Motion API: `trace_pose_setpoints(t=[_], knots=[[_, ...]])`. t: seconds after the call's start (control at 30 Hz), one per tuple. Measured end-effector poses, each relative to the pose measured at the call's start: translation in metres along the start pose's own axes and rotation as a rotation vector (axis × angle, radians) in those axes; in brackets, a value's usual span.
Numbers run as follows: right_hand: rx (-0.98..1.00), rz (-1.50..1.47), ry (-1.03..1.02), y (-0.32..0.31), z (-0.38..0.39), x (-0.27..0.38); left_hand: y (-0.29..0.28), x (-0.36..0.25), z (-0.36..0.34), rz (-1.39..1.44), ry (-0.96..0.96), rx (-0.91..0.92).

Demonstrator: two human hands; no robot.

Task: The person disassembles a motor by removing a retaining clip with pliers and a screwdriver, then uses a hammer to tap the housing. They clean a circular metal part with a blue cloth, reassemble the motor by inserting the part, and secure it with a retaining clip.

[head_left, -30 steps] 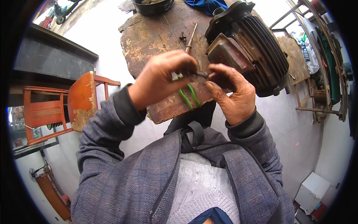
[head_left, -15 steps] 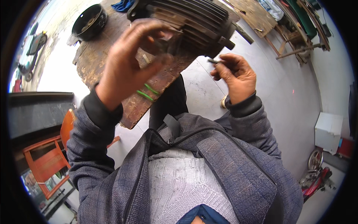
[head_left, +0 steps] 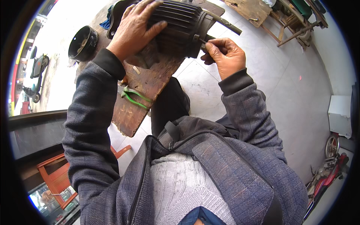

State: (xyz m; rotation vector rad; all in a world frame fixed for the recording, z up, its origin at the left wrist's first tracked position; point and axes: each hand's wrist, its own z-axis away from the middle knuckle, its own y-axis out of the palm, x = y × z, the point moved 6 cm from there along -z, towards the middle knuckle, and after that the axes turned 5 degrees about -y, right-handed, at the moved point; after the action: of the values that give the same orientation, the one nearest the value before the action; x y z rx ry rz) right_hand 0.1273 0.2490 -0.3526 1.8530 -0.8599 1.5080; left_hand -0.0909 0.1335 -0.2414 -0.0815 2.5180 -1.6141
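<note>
A dark, finned electric motor (head_left: 176, 22) lies on its side on a worn wooden bench (head_left: 129, 118). My left hand (head_left: 137, 32) rests on top of its housing, fingers stretched out and thumb apart. At the motor's right end my right hand (head_left: 227, 56) pinches a small dark bolt (head_left: 203, 41) between thumb and fingers, its tip against the end cover's rim. Whether the bolt sits in a hole is too small to tell. A pair of green-handled pliers (head_left: 138, 98) lies on the bench near my left forearm.
A round black pan (head_left: 83, 43) with parts inside stands at the bench's far left, near a blue cloth (head_left: 107, 23). A wooden table (head_left: 249, 11) is at the far right. An orange-brown chair (head_left: 58, 178) stands lower left. My leg is beside the bench edge.
My left hand has come down from the air onto the motor. My right hand has brought the bolt up and left to the motor's end. The view has shifted slightly.
</note>
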Motion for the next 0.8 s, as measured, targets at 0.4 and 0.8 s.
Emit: trace_pose_setpoints(t=[0.4,0.8], knots=[[0.087,-0.09,0.021,-0.003,-0.007,0.006,0.013,0.01,0.002,-0.137,0.097,-0.116],[0.194,-0.034,-0.009,0.012,-0.018,0.011,0.022,0.021,0.003,-0.091,0.062,-0.04]])
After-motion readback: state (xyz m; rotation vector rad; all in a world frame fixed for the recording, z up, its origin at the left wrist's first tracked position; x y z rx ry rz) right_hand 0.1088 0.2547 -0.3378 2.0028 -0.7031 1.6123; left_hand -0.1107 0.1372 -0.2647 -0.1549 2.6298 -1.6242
